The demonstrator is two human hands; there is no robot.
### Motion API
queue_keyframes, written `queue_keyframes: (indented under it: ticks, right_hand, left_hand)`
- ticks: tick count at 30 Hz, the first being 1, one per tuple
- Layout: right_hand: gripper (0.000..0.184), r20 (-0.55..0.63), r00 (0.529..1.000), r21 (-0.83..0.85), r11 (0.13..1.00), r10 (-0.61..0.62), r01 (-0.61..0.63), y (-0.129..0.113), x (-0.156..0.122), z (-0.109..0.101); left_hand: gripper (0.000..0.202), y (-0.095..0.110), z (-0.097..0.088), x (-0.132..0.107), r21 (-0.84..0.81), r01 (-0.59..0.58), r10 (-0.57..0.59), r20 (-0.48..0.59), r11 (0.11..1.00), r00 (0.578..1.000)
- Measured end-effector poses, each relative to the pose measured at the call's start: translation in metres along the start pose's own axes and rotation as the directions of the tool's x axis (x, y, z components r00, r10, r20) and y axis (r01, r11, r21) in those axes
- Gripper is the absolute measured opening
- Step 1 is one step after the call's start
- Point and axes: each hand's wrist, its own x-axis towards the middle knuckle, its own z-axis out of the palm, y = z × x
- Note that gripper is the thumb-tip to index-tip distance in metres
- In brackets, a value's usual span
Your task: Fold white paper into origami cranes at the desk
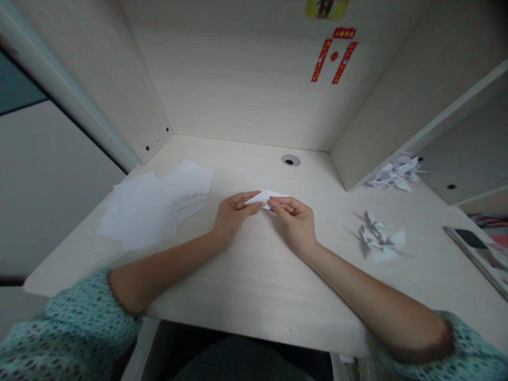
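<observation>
Between my two hands is a small piece of folded white paper (266, 195), held just above the middle of the desk. My left hand (234, 217) pinches its left side between thumb and fingers. On the opposite side, my right hand (294, 218) grips the paper with the thumb in front and the fingers behind. The thumbs are close together near the paper's centre. Parts of the paper are hidden behind the fingers.
Loose white paper sheets (146, 211) lie spread at the left. Several folded paper pieces (381, 238) rest at the right, with a larger heap of folded paper (397, 172) behind them by the partition (377, 121). A cable hole (291, 160) sits at the back.
</observation>
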Motion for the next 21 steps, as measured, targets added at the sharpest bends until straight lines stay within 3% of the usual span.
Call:
queue_keyframes:
  ticks: [21]
  right_hand:
    - [0.016, 0.002, 1.0, 0.042, 0.999, 0.016, -0.016, -0.0032, -0.0009, 0.0019]
  left_hand:
    - [0.043, 0.0054, 0.002, -0.0007, 0.007, -0.012, 0.012, -0.012, 1.0, 1.0]
